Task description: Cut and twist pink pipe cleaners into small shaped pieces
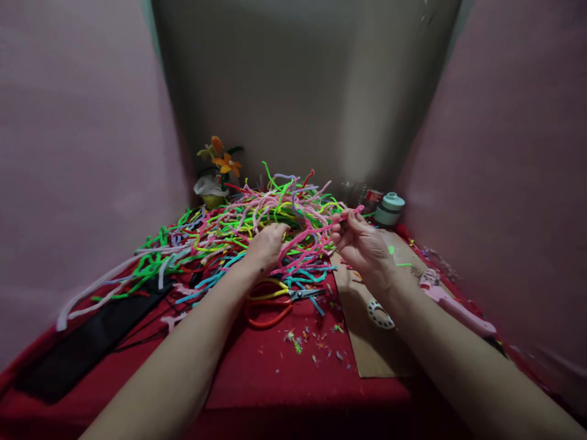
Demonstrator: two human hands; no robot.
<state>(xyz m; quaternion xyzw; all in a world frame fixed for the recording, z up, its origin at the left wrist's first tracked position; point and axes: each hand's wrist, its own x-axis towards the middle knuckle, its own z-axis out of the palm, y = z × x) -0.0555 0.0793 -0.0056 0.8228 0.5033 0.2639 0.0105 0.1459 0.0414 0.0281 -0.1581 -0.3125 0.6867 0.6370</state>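
Observation:
A pink pipe cleaner (316,230) is pinched between the thumb and fingers of my right hand (360,241), its tip sticking out past them. From there it slants down left toward my left hand (269,243). That hand is curled closed at the front of a big heap of pipe cleaners (257,211) in green, yellow, pink, red and blue. Its fingertips face away, so what they grip is hidden. Just below lie scissors (270,299) with one yellow and one red handle, blades pointing right.
Under my right arm lies a cardboard sheet (360,330) bearing a ring with holes (380,314). Right of it is a pink glue gun (458,308). A teal jar (389,209) and an orange flower pot (215,195) stand behind. Fuzz scraps (298,342) dot the red cloth (257,379).

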